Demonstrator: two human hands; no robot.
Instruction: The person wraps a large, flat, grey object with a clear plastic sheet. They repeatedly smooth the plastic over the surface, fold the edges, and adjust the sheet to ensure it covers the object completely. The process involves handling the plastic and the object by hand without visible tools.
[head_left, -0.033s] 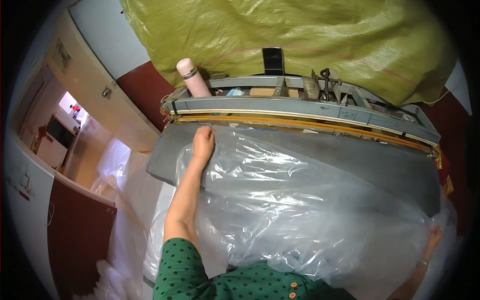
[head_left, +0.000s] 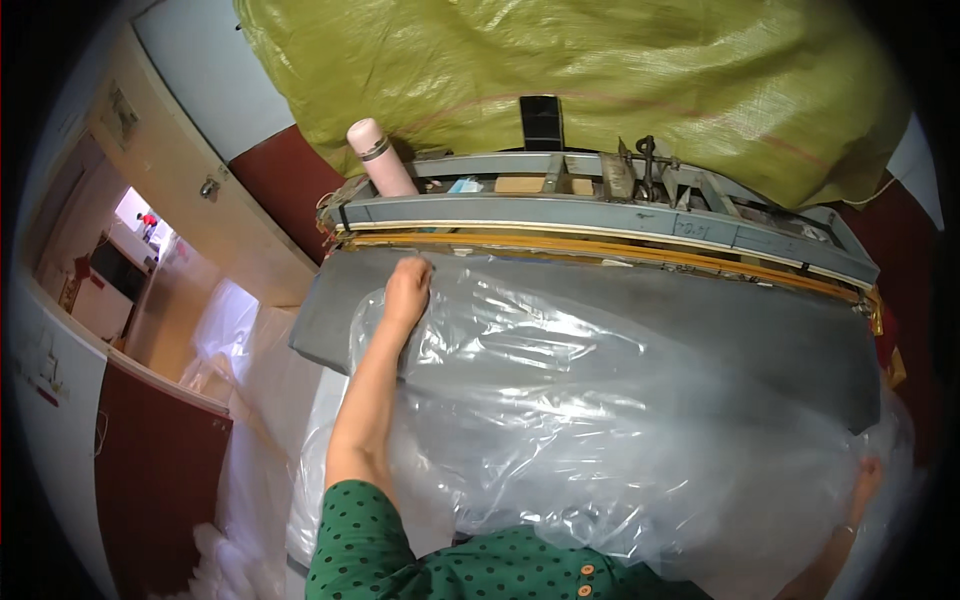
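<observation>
Gripping clear plastic film (head_left: 570, 460) in left hand (head_left: 408, 288) and right hand (head_left: 868, 478); could tear it by pulling too hard.

Thin, clear plastic sheet (head_left: 570, 470) shows white glints; flat counter (head_left: 780, 340), dark grey; green fabric shirt (head_left: 360, 535) bears dark polka dots; cylindrical pink flask (head_left: 390, 172) has silver band.
</observation>
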